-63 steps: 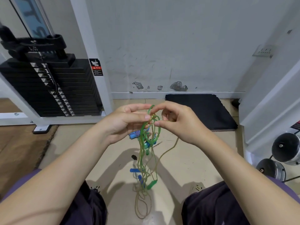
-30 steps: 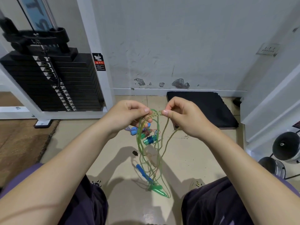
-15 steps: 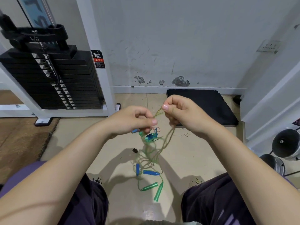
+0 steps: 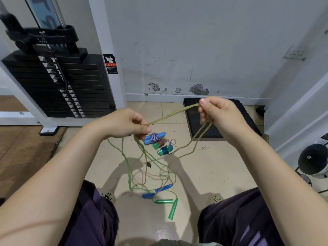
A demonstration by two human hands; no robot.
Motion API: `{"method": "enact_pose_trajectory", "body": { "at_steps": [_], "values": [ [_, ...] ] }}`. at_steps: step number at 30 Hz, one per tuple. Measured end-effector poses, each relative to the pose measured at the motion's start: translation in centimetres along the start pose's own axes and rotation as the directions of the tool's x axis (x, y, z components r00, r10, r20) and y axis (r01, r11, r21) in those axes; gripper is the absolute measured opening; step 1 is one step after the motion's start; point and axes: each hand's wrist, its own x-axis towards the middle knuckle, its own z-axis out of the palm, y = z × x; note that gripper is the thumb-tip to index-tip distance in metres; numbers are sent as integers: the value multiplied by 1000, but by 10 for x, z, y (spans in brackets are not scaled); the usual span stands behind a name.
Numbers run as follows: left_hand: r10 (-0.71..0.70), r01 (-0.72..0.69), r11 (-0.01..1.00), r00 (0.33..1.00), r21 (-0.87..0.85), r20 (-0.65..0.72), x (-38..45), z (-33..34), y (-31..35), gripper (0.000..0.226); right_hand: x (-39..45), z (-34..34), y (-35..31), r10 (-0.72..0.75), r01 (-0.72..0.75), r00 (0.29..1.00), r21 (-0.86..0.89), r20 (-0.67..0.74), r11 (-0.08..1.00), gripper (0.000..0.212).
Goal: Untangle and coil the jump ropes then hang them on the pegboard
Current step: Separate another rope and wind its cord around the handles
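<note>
So the person's sitting low on the floor with both arms out in front, knees in dark purple trousers (image 4: 236,219) either side of the mess. The left hand (image 4: 122,124) has its fingers curled in, thumb and forefinger pinching a yellowish-green cord (image 4: 170,114). The right hand (image 4: 217,110) is held higher and off to the right, also pinching that same cord between thumb and fingertip, other fingers tucked in. The stretch between the two hands runs taut on a slant, up toward the right hand.

From the right hand two strands drop down and curve back toward the middle of the floor. From under the left hand more strands hang down, a greener rope (image 4: 128,167) among them, and it all ends in a loose tangle (image 4: 152,176) on the beige tile floor (image 4: 204,174) between the knees. Two blue handles (image 4: 162,188) and two green handles (image 4: 171,206) lie at the near edge of that tangle.

Just below the left hand there are little wound-up bundles: a blue-handled one (image 4: 154,137) wrapped in purple-white cord, and a couple of green-handled ones (image 4: 164,150) beside it. Honestly can't tell if they're lying on the floor or dangling.

Behind all this, a black weight stack (image 4: 58,82) stands on the left against the white wall (image 4: 195,41), a black mat (image 4: 221,118) lies on the floor by the wall, and a dumbbell end (image 4: 312,160) pokes in at the right.
</note>
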Motion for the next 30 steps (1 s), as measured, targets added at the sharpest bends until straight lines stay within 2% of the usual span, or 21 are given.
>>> {"method": "enact_pose_trajectory", "body": {
  "at_steps": [3, 8, 11, 13, 15, 18, 20, 21, 23, 27, 29, 30],
  "values": [
    [52, -57, 986, 998, -157, -39, -1, 6, 1, 14, -2, 6, 4, 30, -37, 990, 47, 139, 998, 32],
    [121, -108, 956, 992, -273, 33, 2, 29, 12, 13, -9, 23, 6, 181, -148, 893, -110, 412, 983, 53],
    [147, -133, 950, 989, -284, 31, 3, 36, 15, 9, -13, 34, 5, 216, -118, 845, -224, 489, 967, 43],
    [128, -128, 958, 992, -256, -16, 3, 32, 13, 5, -11, 33, 4, 208, -54, 856, -320, 473, 946, 27],
    [113, -124, 986, 988, -113, -102, 5, 24, 9, 11, -9, 25, 3, 189, -35, 896, -360, 401, 932, 20],
    [79, -73, 997, 971, 38, -225, 5, 14, 3, 8, -2, 9, 7, 120, -88, 981, -200, 152, 976, 26],
    [39, -13, 996, 961, 94, -272, 4, 8, -2, 12, 2, -2, 8, 112, -113, 994, -57, -16, 992, 29],
    [21, 15, 992, 960, 128, -278, 3, 5, -4, 12, 5, -6, 9, 130, -129, 990, 14, -56, 992, 30],
    [-8, 51, 987, 963, 154, -268, 2, 1, -8, 12, 7, -12, 10, 164, -162, 986, 62, -37, 985, 29],
    [-13, 48, 985, 978, 164, -208, 5, 8, -10, 13, -1, -5, 8, 216, -197, 964, -129, 153, 972, 23],
    [9, 36, 973, 982, 228, -191, 7, 17, -9, 24, -5, 5, 4, 213, -182, 945, -142, 249, 973, 17],
    [28, 16, 969, 985, 247, -170, 8, 22, -9, 37, -6, 10, 3, 200, -164, 935, -144, 293, 976, 13]
  ]
}}
